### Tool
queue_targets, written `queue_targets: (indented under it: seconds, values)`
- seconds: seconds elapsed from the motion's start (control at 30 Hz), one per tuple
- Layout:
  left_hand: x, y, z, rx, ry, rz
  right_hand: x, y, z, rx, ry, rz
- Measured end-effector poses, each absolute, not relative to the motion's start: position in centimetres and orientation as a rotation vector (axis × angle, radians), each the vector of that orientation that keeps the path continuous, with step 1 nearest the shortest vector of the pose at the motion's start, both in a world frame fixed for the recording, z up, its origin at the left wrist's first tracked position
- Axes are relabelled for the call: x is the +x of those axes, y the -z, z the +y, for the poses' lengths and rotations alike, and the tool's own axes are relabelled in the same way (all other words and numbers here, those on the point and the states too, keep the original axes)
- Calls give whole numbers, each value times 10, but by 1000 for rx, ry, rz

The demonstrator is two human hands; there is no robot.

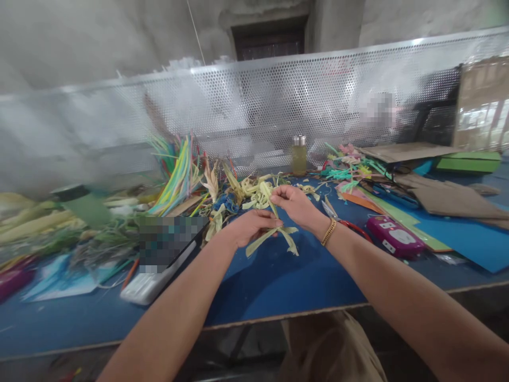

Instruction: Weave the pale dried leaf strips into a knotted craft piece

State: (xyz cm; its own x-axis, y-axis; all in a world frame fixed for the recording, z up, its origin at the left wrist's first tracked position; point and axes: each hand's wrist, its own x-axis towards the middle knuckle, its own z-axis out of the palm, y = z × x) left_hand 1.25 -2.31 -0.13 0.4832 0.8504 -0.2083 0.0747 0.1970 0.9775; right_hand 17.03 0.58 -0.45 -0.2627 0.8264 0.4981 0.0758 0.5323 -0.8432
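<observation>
Pale-green husk strips (261,242) are held above the blue tabletop (286,284), left hand (254,227) pinching them low with loose ends splayed below, right hand (292,202) grasping higher up, red-handled scissors (357,230) lying just beside the right wrist.

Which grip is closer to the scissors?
Right. The right grip is just left of the scissors, not touching them; the left grip is farther left and lower in the picture.

left hand (257,226) | right hand (293,204) | both pinching pale leafy strips (262,242) | blue table (286,289) beneath
</observation>
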Motion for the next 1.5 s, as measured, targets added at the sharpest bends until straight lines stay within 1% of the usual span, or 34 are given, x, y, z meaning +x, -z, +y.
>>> queue_targets:
  seconds: [0.13,0.33,0.47,0.67,0.77,0.9,1.0,1.2,1.37,1.5]
  values:
    - [11,3,-22,1293,-700,924,173,-2,4,-783,-916,-1702]
    - [3,4,-12,1235,-955,914,187,-13,-3,-782,-1135,-1924]
    - [1,-1,-13,1271,-885,959,192,-7,2,-747,-1225,-2003]
    - [3,-2,-13,1174,-1018,944,188,1,9,-720,-1160,-1950]
    - [1,-4,-12,1163,-955,909,185,-2,7,-708,-1093,-1886]
    - [0,-9,-16,1172,-824,1003,184,-4,4,-691,-972,-1848]
    - [-1,-10,-19,1237,-821,1046,185,-3,5,-733,-892,-1892]
    - [-5,-5,-15,1377,-840,1058,188,-5,3,-749,-1004,-1986]
    - [-7,-3,-11,1379,-849,1086,189,-9,-2,-786,-1070,-1919]
    - [-7,-7,-11,1359,-911,1113,190,-8,2,-830,-1051,-1856]
